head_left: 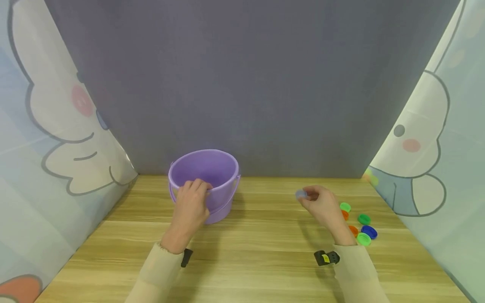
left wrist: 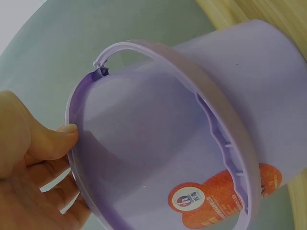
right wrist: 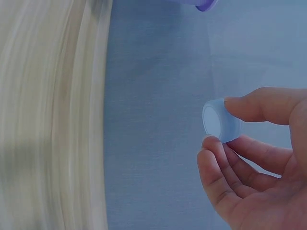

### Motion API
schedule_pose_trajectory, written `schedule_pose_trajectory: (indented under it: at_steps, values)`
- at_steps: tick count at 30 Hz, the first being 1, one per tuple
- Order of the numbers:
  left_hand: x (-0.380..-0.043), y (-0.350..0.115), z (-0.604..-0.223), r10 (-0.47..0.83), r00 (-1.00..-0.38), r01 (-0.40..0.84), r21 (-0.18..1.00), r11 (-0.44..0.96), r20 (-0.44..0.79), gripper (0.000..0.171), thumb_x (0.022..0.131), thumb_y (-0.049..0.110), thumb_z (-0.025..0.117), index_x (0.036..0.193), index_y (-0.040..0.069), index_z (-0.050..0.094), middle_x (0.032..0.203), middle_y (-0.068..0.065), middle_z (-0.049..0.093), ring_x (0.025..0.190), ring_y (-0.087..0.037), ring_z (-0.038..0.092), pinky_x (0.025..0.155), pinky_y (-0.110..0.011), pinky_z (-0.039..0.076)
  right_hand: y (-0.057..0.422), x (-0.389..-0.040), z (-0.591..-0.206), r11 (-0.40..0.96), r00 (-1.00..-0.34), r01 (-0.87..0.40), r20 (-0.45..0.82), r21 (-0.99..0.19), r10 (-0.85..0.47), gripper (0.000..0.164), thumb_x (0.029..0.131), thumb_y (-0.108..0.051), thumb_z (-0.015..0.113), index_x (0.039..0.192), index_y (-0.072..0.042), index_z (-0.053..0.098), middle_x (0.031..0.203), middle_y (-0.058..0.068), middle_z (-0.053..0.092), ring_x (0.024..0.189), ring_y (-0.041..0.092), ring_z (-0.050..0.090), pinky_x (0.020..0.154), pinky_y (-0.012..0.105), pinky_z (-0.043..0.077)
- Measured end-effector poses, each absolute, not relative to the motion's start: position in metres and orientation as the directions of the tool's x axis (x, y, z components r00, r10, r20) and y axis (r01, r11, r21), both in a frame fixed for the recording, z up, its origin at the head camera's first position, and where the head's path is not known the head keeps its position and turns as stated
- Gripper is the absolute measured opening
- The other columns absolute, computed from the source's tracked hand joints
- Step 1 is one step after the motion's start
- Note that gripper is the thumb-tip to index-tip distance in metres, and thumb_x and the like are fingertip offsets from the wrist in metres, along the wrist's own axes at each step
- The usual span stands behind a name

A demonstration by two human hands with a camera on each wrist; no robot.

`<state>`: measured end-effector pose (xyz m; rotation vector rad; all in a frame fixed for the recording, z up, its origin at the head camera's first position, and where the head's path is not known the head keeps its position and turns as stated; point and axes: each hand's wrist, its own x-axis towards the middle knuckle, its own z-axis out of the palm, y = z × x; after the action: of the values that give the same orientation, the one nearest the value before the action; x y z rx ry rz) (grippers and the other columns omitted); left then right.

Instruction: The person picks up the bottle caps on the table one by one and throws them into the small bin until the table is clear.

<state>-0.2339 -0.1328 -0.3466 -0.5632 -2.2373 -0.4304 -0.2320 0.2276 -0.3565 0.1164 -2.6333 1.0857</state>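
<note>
A purple bucket (head_left: pixel 221 202) stands upright on the left of the table, its handle (left wrist: pixel 216 105) hanging down against the outside wall. My left hand (head_left: pixel 192 202) grips the near rim, the thumb outside and the fingers reaching over into the bucket, as the left wrist view shows too. In the head view its inside bottom is hidden. Off to the right, my right hand (head_left: pixel 321 204) holds a pale blue bottle cap (right wrist: pixel 220 120) above the table, pinched between thumb and fingers. The cap is apart from the bucket.
Several coloured bottle caps lie to the right of my right forearm, among them a dark blue cap (head_left: pixel 369 232) and a green cap (head_left: pixel 364 219). A grey wall (head_left: pixel 250 84) rises behind the wooden table (head_left: pixel 261 269). Printed cloths (head_left: pixel 424 126) hang at both sides.
</note>
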Motion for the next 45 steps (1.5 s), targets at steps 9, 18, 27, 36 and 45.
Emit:
schedule_pose_trajectory:
  at_steps: [9,18,27,36,45]
  values:
    - [-0.233,-0.131,-0.347,0.275,-0.577,0.54,0.106,0.835,0.769,0.024,0.073,-0.013,0.074,0.094,-0.002,0.069,0.091,-0.014,0.067,0.086,-0.037,0.059,0.075,-0.05,0.051,0.224,-0.231,-0.352,0.712,-0.952,-0.192,0.304,-0.675,0.031,0.042,0.095,-0.024,0.071,0.127,0.003,0.065,0.109,0.017,0.07,0.098,0.032,0.067,0.08,0.047,0.057]
    - [-0.234,-0.128,-0.348,0.267,-0.561,0.549,0.111,0.828,0.784,0.023,0.074,-0.013,0.074,0.094,-0.001,0.07,0.092,-0.013,0.068,0.087,-0.037,0.06,0.075,-0.05,0.051,0.218,-0.23,-0.346,0.698,-0.954,-0.199,0.3,-0.688,0.023,0.043,0.095,-0.024,0.07,0.128,0.003,0.064,0.111,0.018,0.07,0.1,0.033,0.066,0.082,0.048,0.056]
    - [-0.233,-0.128,-0.349,0.265,-0.562,0.551,0.116,0.826,0.784,0.025,0.073,-0.014,0.072,0.095,-0.001,0.072,0.092,-0.014,0.068,0.087,-0.037,0.06,0.075,-0.05,0.051,0.215,-0.23,-0.344,0.704,-0.946,-0.221,0.324,-0.675,0.014,0.041,0.095,-0.022,0.071,0.127,0.003,0.065,0.11,0.018,0.07,0.096,0.032,0.067,0.08,0.047,0.057]
    - [-0.229,-0.127,-0.346,0.308,-0.558,0.587,0.104,0.803,0.77,0.042,0.06,-0.022,0.069,0.096,0.0,0.072,0.092,-0.011,0.067,0.084,-0.032,0.058,0.072,-0.045,0.048,0.215,-0.229,-0.344,0.698,-0.938,-0.25,0.347,-0.671,-0.002,0.041,0.095,-0.022,0.071,0.127,0.003,0.065,0.109,0.017,0.07,0.095,0.031,0.068,0.081,0.048,0.057]
    - [-0.227,-0.126,-0.345,0.352,-0.518,0.619,0.058,0.783,0.78,0.039,0.062,-0.022,0.066,0.094,0.0,0.07,0.09,-0.011,0.066,0.081,-0.033,0.057,0.07,-0.042,0.048,0.215,-0.227,-0.344,0.7,-0.935,-0.251,0.355,-0.669,0.005,0.04,0.094,-0.021,0.072,0.126,0.003,0.066,0.109,0.017,0.07,0.095,0.032,0.068,0.081,0.048,0.057]
